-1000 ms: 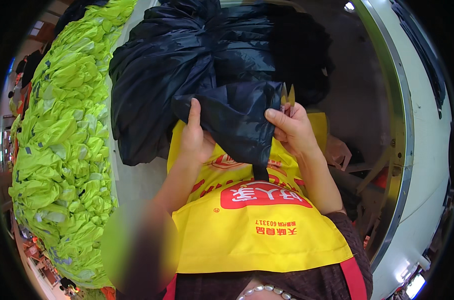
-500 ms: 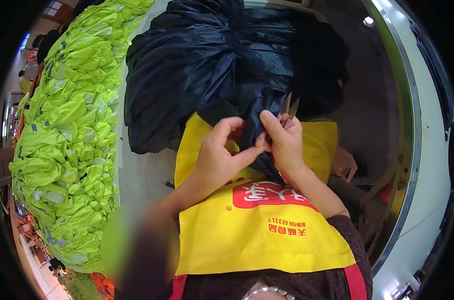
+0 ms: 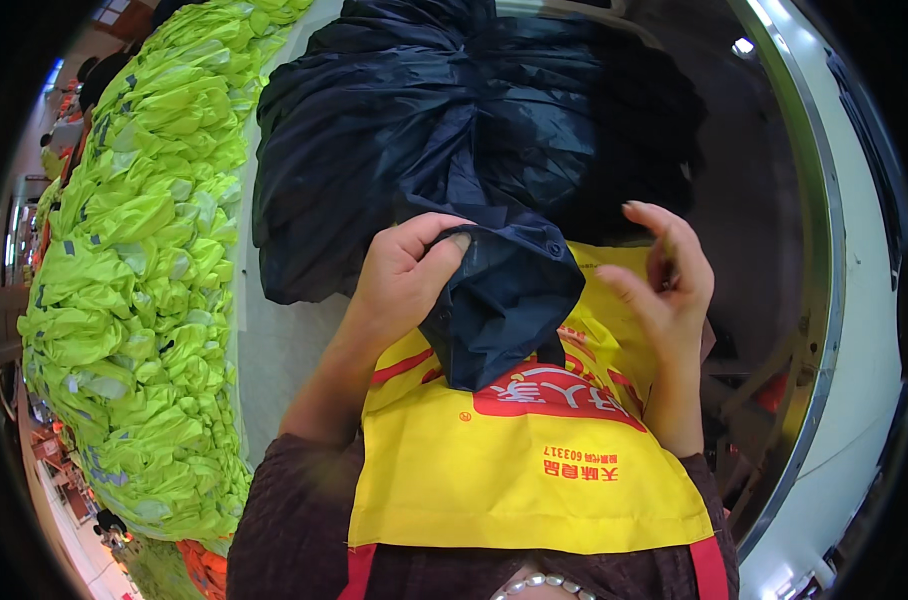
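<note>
One yellow apron (image 3: 529, 515) covers the person's front, and over its upper part hangs a loose corner of dark navy cloth (image 3: 509, 310). The left hand (image 3: 402, 268) pinches that corner's left edge between thumb and fingers. The right hand (image 3: 679, 285) is just beside its other side, not touching, thumb and fingertips parted; what its palm may hide I can't tell. I'd judge the cloth light, limp and slightly slippery, best gripped by its edge, near the round snap (image 3: 556, 252). Beyond, it seems to run into a bulky dark heap (image 3: 374, 150) on the pale bench (image 3: 274, 350); lime-green garments (image 3: 144, 330) are piled leftward.
</note>
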The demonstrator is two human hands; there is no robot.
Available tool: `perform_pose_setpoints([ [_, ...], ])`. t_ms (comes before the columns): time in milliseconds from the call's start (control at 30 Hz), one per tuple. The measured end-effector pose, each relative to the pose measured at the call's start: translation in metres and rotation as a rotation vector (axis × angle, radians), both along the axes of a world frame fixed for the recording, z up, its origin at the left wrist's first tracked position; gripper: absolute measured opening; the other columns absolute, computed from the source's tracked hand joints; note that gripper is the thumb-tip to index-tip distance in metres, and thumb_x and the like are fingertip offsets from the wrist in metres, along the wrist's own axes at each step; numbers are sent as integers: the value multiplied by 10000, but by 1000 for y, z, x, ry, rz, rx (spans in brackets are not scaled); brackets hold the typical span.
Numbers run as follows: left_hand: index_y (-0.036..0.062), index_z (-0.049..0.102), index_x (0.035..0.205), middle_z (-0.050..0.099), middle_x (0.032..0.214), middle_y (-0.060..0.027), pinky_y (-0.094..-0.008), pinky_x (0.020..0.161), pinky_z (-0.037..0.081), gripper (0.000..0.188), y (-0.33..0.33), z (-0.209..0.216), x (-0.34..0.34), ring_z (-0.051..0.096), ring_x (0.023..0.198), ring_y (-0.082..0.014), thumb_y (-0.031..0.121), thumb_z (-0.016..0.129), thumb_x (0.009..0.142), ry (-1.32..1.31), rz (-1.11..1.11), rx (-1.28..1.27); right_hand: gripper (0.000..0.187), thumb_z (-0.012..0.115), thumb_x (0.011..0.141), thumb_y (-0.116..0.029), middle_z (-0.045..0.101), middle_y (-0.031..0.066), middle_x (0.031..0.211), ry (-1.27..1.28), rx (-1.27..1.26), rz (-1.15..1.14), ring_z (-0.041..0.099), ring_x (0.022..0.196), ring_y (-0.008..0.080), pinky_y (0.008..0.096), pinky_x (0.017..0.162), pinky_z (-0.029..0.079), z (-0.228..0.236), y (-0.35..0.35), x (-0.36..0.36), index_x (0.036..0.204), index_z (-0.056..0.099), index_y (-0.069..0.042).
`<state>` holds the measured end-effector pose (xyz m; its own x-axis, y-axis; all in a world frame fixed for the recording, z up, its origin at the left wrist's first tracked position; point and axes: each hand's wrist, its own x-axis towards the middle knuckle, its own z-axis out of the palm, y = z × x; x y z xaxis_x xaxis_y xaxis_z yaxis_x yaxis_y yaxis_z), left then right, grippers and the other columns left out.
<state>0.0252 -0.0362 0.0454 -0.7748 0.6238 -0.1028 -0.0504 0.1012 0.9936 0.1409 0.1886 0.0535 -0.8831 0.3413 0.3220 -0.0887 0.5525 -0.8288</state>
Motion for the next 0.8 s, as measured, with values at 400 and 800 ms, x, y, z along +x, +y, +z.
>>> perform_pose_setpoints([
  [400, 3, 598, 950, 610, 853, -27, -187, 736, 440, 180, -4, -8, 1, 551, 788, -69, 145, 534, 860, -456, -124, 135, 206, 590, 858, -223, 496, -57, 640, -373, -705, 570, 429, 594, 28, 189, 553, 362, -29, -2, -36, 778, 613, -35],
  [800, 8, 615, 952, 650, 871, -61, -210, 732, 497, 187, 17, -17, 9, 629, 751, -116, 155, 540, 865, -678, 20, 149, 165, 674, 766, -153, 584, 77, 796, 124, 79, 133, 554, 629, 146, 234, 575, 438, -25, -18, -30, 868, 625, -32],
])
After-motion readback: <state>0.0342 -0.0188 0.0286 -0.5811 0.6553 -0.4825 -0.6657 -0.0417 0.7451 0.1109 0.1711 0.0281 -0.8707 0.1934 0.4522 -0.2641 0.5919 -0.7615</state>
